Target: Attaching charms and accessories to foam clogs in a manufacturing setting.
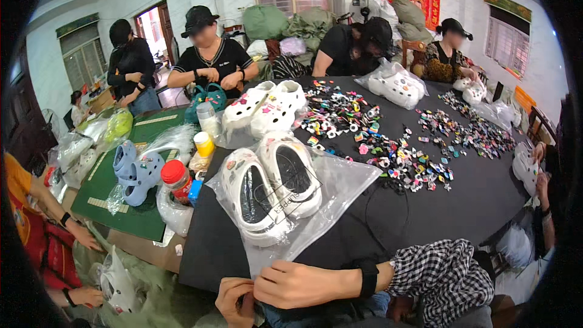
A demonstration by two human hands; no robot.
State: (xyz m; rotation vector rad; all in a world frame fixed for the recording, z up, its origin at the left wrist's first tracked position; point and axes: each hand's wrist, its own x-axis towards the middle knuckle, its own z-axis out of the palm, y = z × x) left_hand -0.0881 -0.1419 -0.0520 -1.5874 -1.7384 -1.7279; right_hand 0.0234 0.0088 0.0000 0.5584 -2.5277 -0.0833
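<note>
A pair of white clogs (276,188) with dark insoles and small charms lies inside a clear plastic bag (340,188) on the near part of the black table. The bag's narrow end runs down to the table's near edge, where both my hands meet. My left hand (235,300) is closed, its fingertips pinched at the bag's end. Beside it, my right hand (294,283) has its fingers curled on the same end, partly hiding the left fingertips. The right wrist has a black band below a checkered sleeve.
Colourful shoe charms (404,161) lie in heaps across the black table (437,212). Another bagged white pair (264,109) stands behind mine. Left are blue clogs (136,173), a red-lidded jar (176,179) and a yellow-capped bottle (203,144). Several people work around; one person's hand (85,296) holds a white clog.
</note>
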